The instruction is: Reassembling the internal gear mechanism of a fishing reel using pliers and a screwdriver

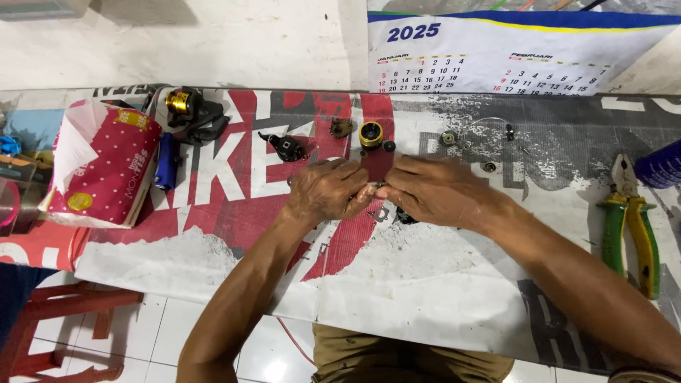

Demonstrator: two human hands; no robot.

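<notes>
A worn printed banner covers the surface (425, 284); left hand (328, 190) and right hand (433, 191) meet, fingers (365, 190) pinched narrow on a tiny metal part (377, 186), pliers (630, 223) well apart.

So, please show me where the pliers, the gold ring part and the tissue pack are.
pliers (630, 227), head view, on the green-yellow handles.
gold ring part (370, 134), head view, on its rim.
tissue pack (106, 167), head view, on its dotted red side.

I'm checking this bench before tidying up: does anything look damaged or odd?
The printed sheet covering the table is worn, its print flaking off in white patches. Small parts lie scattered beyond both hands. Nothing looks spilled.
</notes>
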